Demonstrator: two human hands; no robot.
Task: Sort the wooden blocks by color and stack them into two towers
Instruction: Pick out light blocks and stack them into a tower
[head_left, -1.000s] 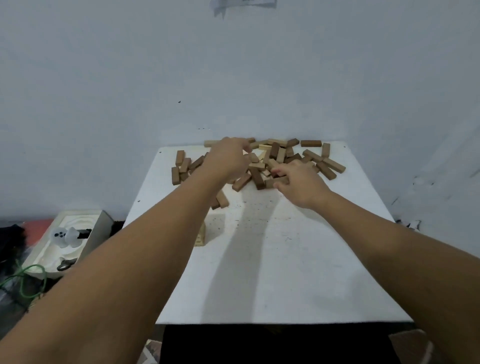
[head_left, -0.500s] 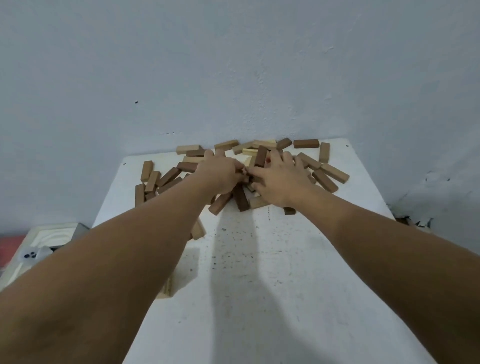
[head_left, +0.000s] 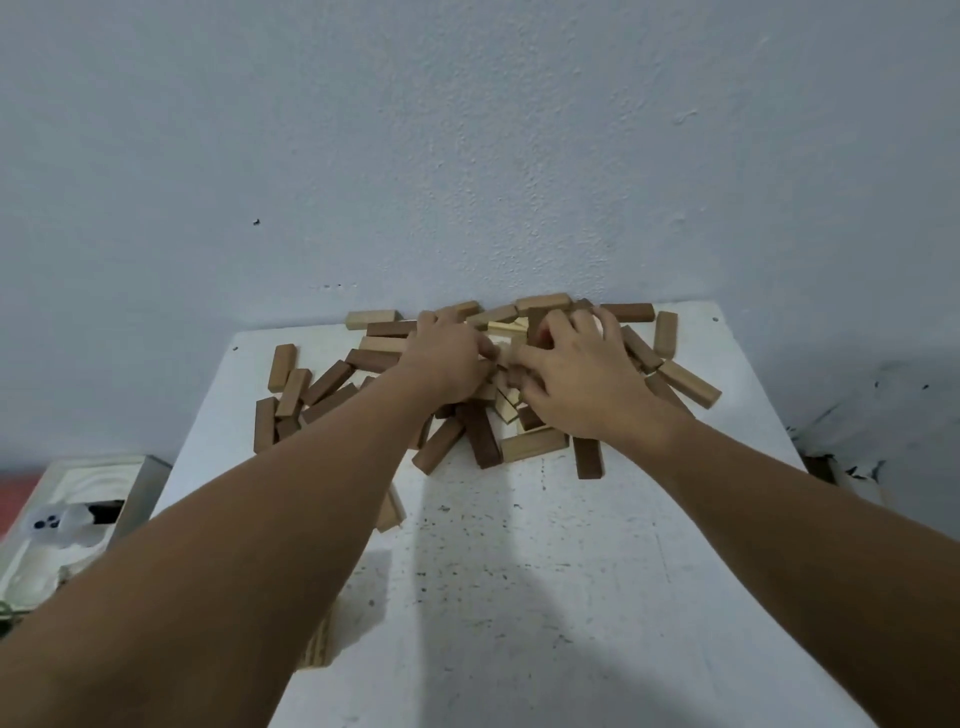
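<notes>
A loose pile of wooden blocks (head_left: 483, 447), some light and some dark brown, lies at the far end of the white table (head_left: 519, 597) against the wall. My left hand (head_left: 447, 358) is in the middle of the pile, its curled fingers pinching a light block (head_left: 501, 353). My right hand (head_left: 582, 379) lies on the pile beside it with fingers spread and bent; its thumb meets the same light block, and its grip is hidden. A low stack of light blocks (head_left: 317, 647) stands at the table's left edge, mostly hidden under my left forearm.
The grey wall rises directly behind the pile. Stray blocks (head_left: 283, 384) lie to the pile's left and others (head_left: 688, 382) to its right. An open white box (head_left: 67, 519) with a white object sits on the floor left of the table.
The view has moved closer to the table. Both hands came together in the pile's middle, the right one reaching farther over the blocks, and several blocks shifted.
</notes>
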